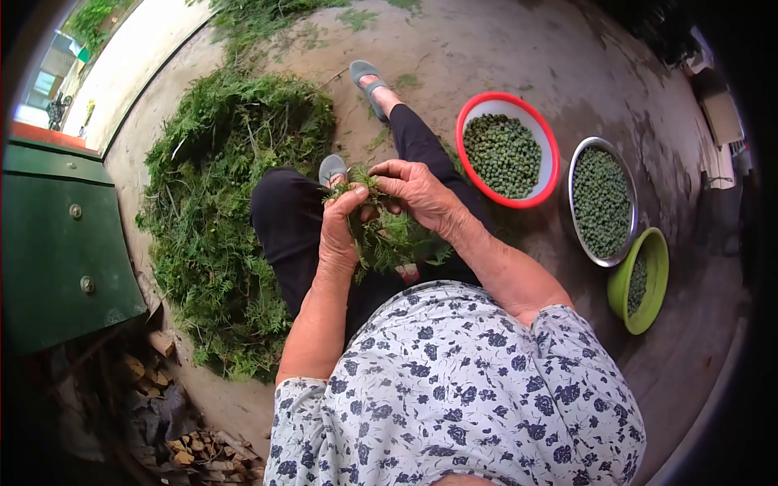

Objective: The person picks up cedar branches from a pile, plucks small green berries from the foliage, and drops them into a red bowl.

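Note:
A leafy green sprig (381, 239) hangs between my two hands, over my lap. My left hand (342, 223) is closed on its upper left part, thumb pointing up. From the right, my right hand (420, 194) pinches the top of the same sprig with thumb and forefinger; the fingertips of both hands are close together. Beyond my right hand stands a red-rimmed white basin (554, 166) with small round green fruits in it. To the left of my knee lies a large heap of green branches (219, 219).
A metal bowl (574, 198) and a lime-green bowl (658, 283), both holding green fruits, stand at the right. At the left are a dark green metal panel (61, 243) and chopped wood (194, 445). More cut branches (259, 20) lie at the top.

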`<state>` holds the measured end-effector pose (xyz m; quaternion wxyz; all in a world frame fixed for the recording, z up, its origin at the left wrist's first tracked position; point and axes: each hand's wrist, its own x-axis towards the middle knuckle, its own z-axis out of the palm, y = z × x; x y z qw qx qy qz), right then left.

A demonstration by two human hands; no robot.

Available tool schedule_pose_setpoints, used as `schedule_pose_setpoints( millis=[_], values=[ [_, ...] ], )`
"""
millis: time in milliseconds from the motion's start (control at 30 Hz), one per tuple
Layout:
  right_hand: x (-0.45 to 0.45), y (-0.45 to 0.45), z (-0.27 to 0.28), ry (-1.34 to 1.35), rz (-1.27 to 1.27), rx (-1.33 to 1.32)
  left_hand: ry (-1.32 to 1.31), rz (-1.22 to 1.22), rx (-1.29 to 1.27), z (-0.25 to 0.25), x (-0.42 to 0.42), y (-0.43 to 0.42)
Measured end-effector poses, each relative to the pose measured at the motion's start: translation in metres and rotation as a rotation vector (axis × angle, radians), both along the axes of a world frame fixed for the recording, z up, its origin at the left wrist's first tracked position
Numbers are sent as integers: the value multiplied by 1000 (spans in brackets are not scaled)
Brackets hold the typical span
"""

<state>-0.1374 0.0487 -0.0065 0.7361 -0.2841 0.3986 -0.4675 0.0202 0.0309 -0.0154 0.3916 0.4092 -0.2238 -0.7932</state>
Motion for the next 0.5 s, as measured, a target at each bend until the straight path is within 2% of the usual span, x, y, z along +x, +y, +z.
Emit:
schedule_pose_setpoints(
  millis=[67, 133, 200, 233, 367, 467, 500],
  values=[
    [-2, 1, 5, 90, -30, -20, -30, 41, 9, 5, -5, 0],
    [-2, 3, 11, 481, -70, -199, -62, 84, 15, 5, -8, -1],
    [-4, 3, 10, 555, -80, -223, -237, 20, -95, 4, -9, -2],
    [-5, 2, 10, 630, -89, -253, -238, 19, -92, 4, -11, -2],
    [-5, 2, 12, 659, -100, -285, -269, 38, -141, 14, -17, -2],
    [-6, 2, 5, 519, -86, -133, -209, 38, -68, 6, -14, -7],
    [-6, 1, -3, 263, -122, -19, -157, 40, -18, 2, -13, -9]
  ],
)
